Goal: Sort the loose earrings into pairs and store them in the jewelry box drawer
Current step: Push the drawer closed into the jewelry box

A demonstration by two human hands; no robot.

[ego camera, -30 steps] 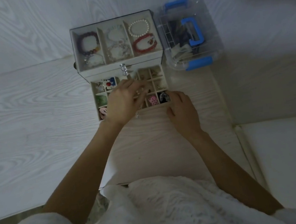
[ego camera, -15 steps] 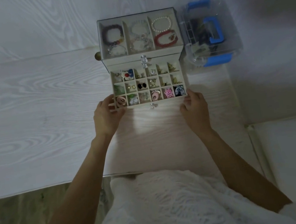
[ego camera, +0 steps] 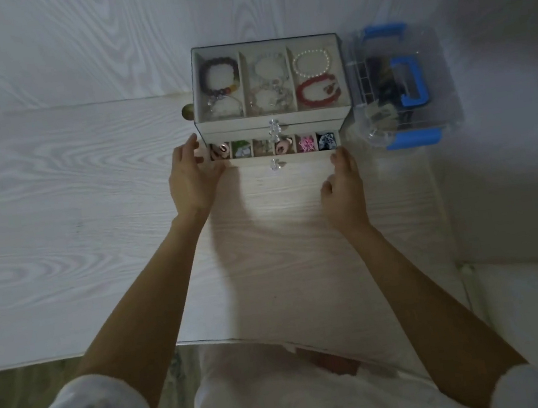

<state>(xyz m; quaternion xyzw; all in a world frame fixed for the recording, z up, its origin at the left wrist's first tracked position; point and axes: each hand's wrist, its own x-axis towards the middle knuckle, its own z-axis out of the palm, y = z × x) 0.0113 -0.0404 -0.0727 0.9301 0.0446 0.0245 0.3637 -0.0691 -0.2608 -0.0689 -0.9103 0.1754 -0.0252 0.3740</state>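
Earrings (ego camera: 306,144) are all tucked into the little compartments of the jewelry box drawer (ego camera: 277,157), which is only sticking out of the jewelry box (ego camera: 267,80) by a single row right now. So this looks like the closing-up stage to me.

My left hand (ego camera: 192,183) sits at the drawer's left front corner, fingers relaxed and mostly straight, touching the front edge as far as I can tell. My right hand (ego camera: 343,190) is at the drawer's right front corner, fingers loose, tips just at the edge. Neither is pinching anything.

Handling-wise: I'd guess the drawer is light and slides easily, and the earrings are tiny, light and loose in their cells, so a hard shove could bounce them into a neighbouring slot and wreck the pairing. Even pressure on both corners seems best so it doesn't skew. The clear knob (ego camera: 275,164) in the middle of the drawer front is the other obvious place to hold.

Bracelets (ego camera: 315,76) lie in the top tray above the drawer, and a clear storage bin (ego camera: 405,83) with blue latches sits right of the box on the worktop (ego camera: 71,195).
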